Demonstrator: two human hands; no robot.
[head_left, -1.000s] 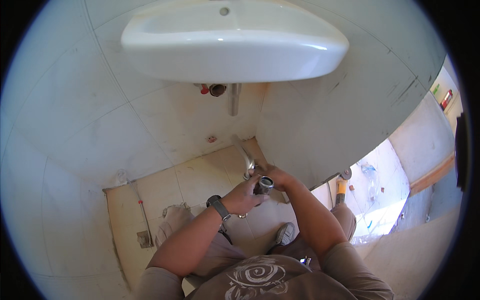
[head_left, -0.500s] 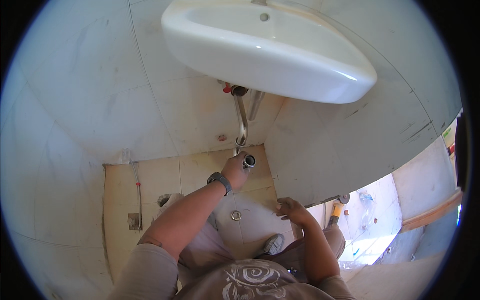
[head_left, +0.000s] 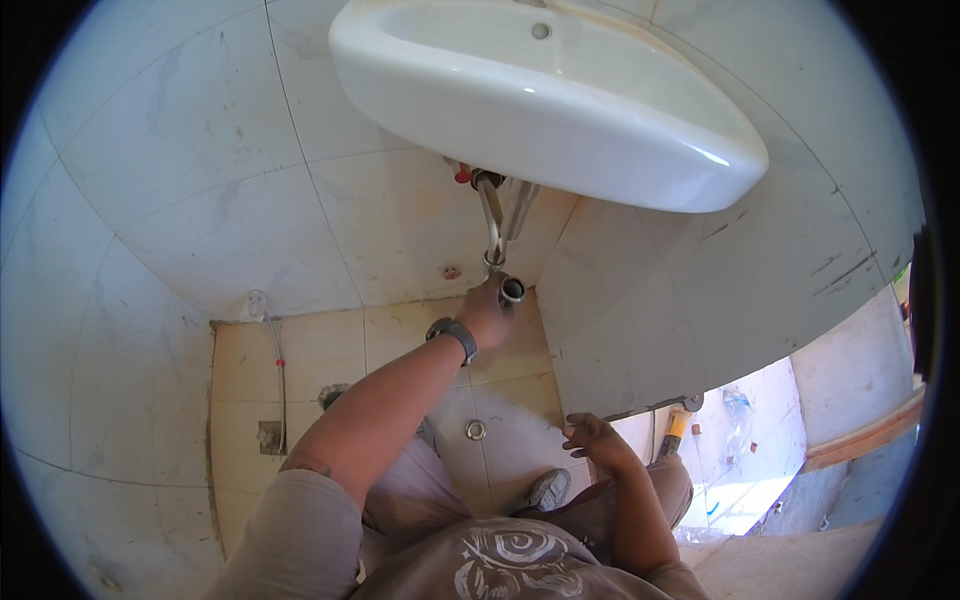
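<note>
Below a white wall-hung washbasin [head_left: 560, 110], my left hand [head_left: 488, 312] is closed around a chrome drain trap pipe [head_left: 494, 225]. The trap's open round end [head_left: 512, 289] shows beside my fingers, and its bent upper tube runs up under the basin. A straight chrome tailpiece [head_left: 519, 208] hangs beside that tube; whether the two touch, I cannot tell. My right hand [head_left: 597, 441] hangs lower on the right near the side panel's edge, fingers loosely apart with nothing visible in them. On the floor between my legs lies a metal ring nut [head_left: 475, 430].
A red valve handle [head_left: 463, 174] pokes out under the basin. A thin hose [head_left: 278, 370] comes down the left wall to a square floor drain [head_left: 271, 437]. At the right, an angle grinder [head_left: 676, 428] with a yellow body lies by the panel, near a clear plastic bag [head_left: 737, 410].
My left hand has moved up toward the basin with the trap pipe, and the bent tube sits higher. The right hand's fingers have spread a little. The view has shifted slightly.
</note>
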